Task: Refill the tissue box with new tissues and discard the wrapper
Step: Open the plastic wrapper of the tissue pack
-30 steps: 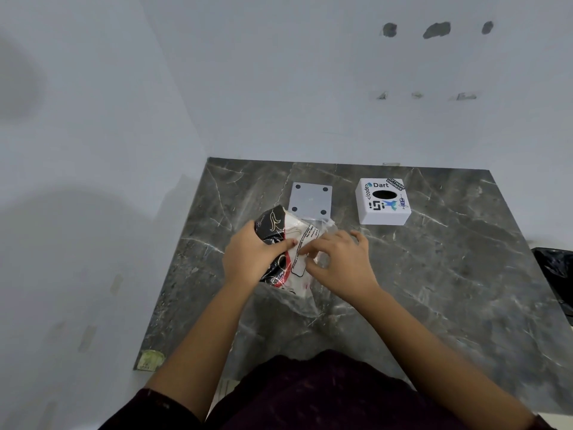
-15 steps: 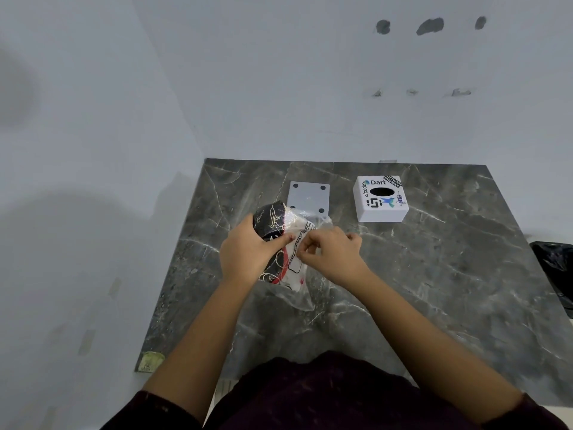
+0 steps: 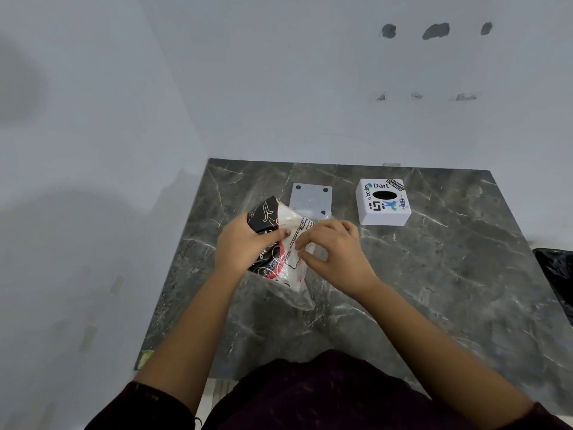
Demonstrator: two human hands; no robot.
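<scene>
A pack of tissues in a black, red and clear plastic wrapper is held above the grey marble table. My left hand grips the pack's black side. My right hand pinches the clear wrapper on the pack's right side with its fingertips. The white cube tissue box, covered with stickers and with a dark oval opening on top, stands at the back right. A flat white base plate with dark corner dots lies beside it, partly behind the pack.
White walls close off the table at the back and left. A black plastic bag hangs off the table's right edge. A small green sticker sits at the front left corner.
My right hand's fingers have shifted on the clear wrapper, closing into a pinch and then spreading a little. The pack stays in my left hand at about the same spot.
</scene>
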